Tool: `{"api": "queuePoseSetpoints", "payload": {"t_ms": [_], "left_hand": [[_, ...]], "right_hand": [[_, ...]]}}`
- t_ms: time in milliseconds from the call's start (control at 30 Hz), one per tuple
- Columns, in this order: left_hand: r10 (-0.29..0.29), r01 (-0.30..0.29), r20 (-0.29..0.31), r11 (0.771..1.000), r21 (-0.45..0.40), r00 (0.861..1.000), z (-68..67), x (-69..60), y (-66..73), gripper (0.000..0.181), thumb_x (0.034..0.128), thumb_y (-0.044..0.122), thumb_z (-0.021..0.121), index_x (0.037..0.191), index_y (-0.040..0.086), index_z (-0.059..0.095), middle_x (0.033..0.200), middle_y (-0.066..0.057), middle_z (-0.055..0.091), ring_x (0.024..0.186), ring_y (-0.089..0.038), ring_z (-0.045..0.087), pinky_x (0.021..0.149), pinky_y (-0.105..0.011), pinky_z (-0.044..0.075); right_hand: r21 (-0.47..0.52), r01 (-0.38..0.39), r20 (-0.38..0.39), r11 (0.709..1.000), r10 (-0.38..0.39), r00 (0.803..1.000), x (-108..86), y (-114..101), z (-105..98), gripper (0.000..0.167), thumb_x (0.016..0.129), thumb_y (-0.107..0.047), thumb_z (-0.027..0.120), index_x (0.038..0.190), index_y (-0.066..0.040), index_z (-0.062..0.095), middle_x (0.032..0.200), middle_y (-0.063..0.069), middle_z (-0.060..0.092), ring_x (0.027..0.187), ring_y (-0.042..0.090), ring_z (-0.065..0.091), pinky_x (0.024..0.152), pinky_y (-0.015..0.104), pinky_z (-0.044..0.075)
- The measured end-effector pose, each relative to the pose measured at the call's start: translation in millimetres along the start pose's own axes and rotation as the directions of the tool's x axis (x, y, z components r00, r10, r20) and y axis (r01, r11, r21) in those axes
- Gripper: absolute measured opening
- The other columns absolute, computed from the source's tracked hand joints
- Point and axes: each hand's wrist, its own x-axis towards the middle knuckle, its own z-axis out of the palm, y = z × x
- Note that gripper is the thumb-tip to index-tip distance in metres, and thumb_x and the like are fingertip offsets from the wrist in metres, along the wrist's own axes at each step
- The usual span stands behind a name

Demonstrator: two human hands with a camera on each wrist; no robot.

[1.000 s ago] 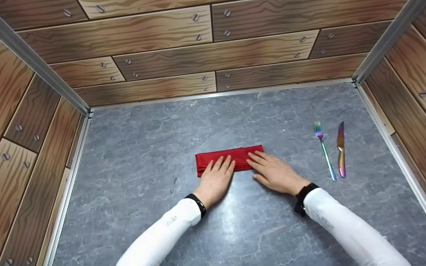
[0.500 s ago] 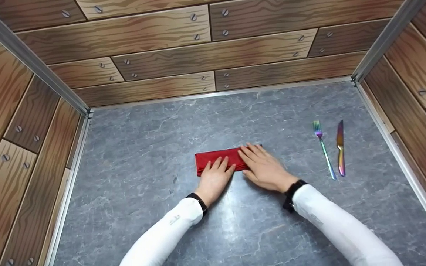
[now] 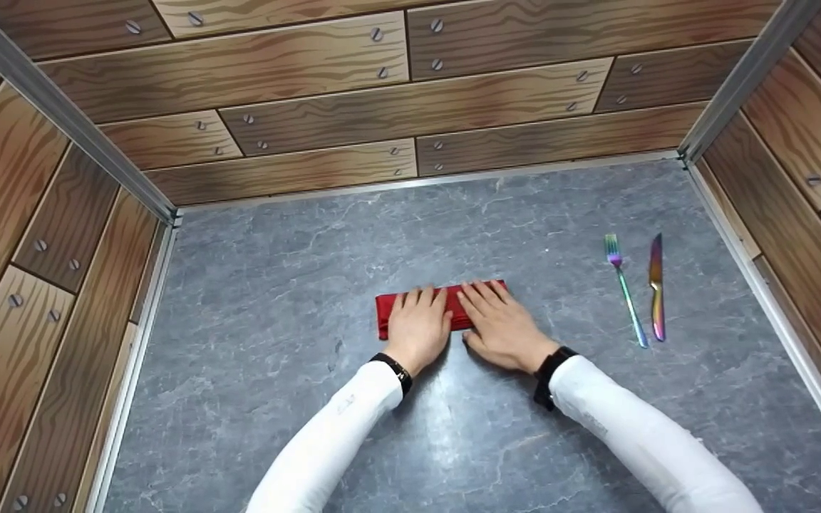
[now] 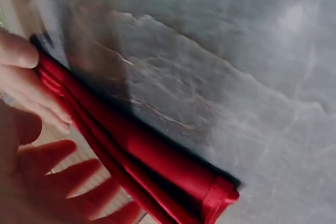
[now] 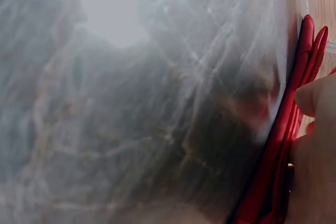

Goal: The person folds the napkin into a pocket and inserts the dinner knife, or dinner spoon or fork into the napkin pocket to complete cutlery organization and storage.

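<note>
A red cloth (image 3: 459,313), folded into a narrow strip of several layers, lies on the grey marbled table. My left hand (image 3: 419,329) rests on its left half with straight fingers pointing away from me. On the right half lies my right hand (image 3: 507,328), its fingers extended over the cloth and the thumb near its front edge. The two hands are close together, and a short piece of cloth shows between them. In the left wrist view the layered edge of the red cloth (image 4: 157,161) faces the camera; the right wrist view shows its stacked folds (image 5: 286,124) beside my fingers.
To the right lie a rainbow-coloured fork (image 3: 624,288) and a matching knife (image 3: 657,285), side by side with handles towards me. Wood-patterned walls (image 3: 325,100) enclose the grey table (image 3: 261,285) at the back, left and right.
My right hand has slid left along the cloth, towards the left hand. The left hand has moved slightly forward, its fingers reaching further over the cloth. The fork and knife stay put.
</note>
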Motion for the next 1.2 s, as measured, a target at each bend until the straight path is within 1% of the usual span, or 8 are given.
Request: {"api": "queuePoseSetpoints", "payload": {"t_ms": [133, 333, 433, 600, 767, 933, 1067, 1200], "left_hand": [[-0.007, 0.003, 0.097, 0.999, 0.046, 0.995, 7.4, -5.5, -4.2, 0.057, 0.1025, 0.047, 0.04, 0.152, 0.017, 0.04, 0.154, -0.009, 0.037, 0.141, -0.032, 0.032, 0.114, -0.056, 0.022], [0.021, -0.022, 0.149, 1.0, 0.006, 0.989, 14.4, -12.5, -7.5, 0.061, 0.1033, 0.047, 0.036, 0.156, 0.016, 0.03, 0.161, -0.01, 0.022, 0.146, -0.032, 0.019, 0.116, -0.058, 0.013], [0.032, -0.027, 0.181, 0.999, -0.029, 0.983, 20.0, -13.1, -11.6, 0.061, 0.1037, 0.046, 0.036, 0.157, 0.018, 0.026, 0.163, -0.009, 0.015, 0.148, -0.032, 0.013, 0.117, -0.057, 0.009], [0.071, -0.057, 0.179, 0.995, -0.082, 0.981, 21.3, -18.1, -22.3, 0.061, 0.1036, 0.044, 0.038, 0.157, 0.018, 0.024, 0.162, -0.012, 0.015, 0.148, -0.033, 0.01, 0.117, -0.055, 0.006], [0.103, -0.086, 0.199, 0.992, -0.092, 0.974, 23.7, -23.9, -32.9, 0.064, 0.1032, 0.05, 0.033, 0.158, 0.021, 0.02, 0.163, -0.014, 0.01, 0.148, -0.034, 0.005, 0.117, -0.055, 0.003], [0.135, -0.108, 0.205, 0.985, -0.136, 0.969, 26.4, -28.0, -42.6, 0.064, 0.1021, 0.054, 0.033, 0.158, 0.026, 0.019, 0.163, -0.017, 0.007, 0.148, -0.036, 0.001, 0.117, -0.055, -0.002], [0.153, -0.126, 0.206, 0.982, -0.139, 0.967, 27.5, -30.6, -47.6, 0.066, 0.1012, 0.059, 0.029, 0.158, 0.029, 0.017, 0.162, -0.019, 0.005, 0.148, -0.037, -0.001, 0.116, -0.056, -0.005], [0.159, -0.135, 0.208, 0.983, -0.125, 0.965, 27.0, -32.8, -50.0, 0.073, 0.0995, 0.064, 0.025, 0.159, 0.024, 0.012, 0.163, -0.018, 0.004, 0.148, -0.036, -0.001, 0.116, -0.056, -0.005]], "right_hand": [[-0.043, -0.005, -0.005, 0.999, 0.004, 1.0, 5.0, -4, -7, 0.066, 0.1, -0.038, 0.043, 0.152, 0.001, 0.03, 0.159, 0.017, 0.024, 0.147, 0.032, 0.017, 0.119, 0.045, 0.008], [-0.009, 0.005, 0.037, 1.0, -0.005, 0.999, 14.1, -12, -6, 0.068, 0.101, -0.041, 0.038, 0.153, 0.002, 0.026, 0.16, 0.019, 0.018, 0.147, 0.033, 0.013, 0.119, 0.044, 0.009], [0.013, -0.018, 0.068, 1.0, 0.017, 0.998, 13.0, -13, 0, 0.074, 0.101, -0.05, 0.036, 0.153, 0.002, 0.025, 0.16, 0.018, 0.018, 0.147, 0.033, 0.014, 0.119, 0.045, 0.01], [0.049, -0.045, 0.067, 0.998, 0.042, 0.997, 8.0, -9, 8, 0.085, 0.099, -0.062, 0.034, 0.155, 0.0, 0.021, 0.16, 0.018, 0.018, 0.147, 0.035, 0.014, 0.119, 0.048, 0.009], [0.08, -0.057, 0.043, 0.995, 0.053, 0.998, 1.3, -3, 10, 0.086, 0.098, -0.063, 0.037, 0.155, -0.001, 0.021, 0.16, 0.019, 0.019, 0.146, 0.038, 0.015, 0.118, 0.051, 0.008], [0.126, -0.057, 0.045, 0.99, 0.052, 0.998, -3.3, 2, 15, 0.086, 0.098, -0.065, 0.033, 0.156, -0.003, 0.018, 0.161, 0.017, 0.014, 0.147, 0.04, 0.009, 0.118, 0.051, 0.006], [0.149, -0.046, 0.043, 0.988, 0.04, 0.998, -5.3, 6, 18, 0.086, 0.098, -0.067, 0.029, 0.157, -0.006, 0.015, 0.163, 0.014, 0.01, 0.147, 0.038, 0.005, 0.119, 0.049, 0.003], [0.194, -0.041, 0.061, 0.98, 0.03, 0.998, -6.8, 8, 18, 0.085, 0.098, -0.066, 0.027, 0.157, -0.006, 0.012, 0.163, 0.013, 0.006, 0.148, 0.036, 0.001, 0.119, 0.048, 0.001]]}}
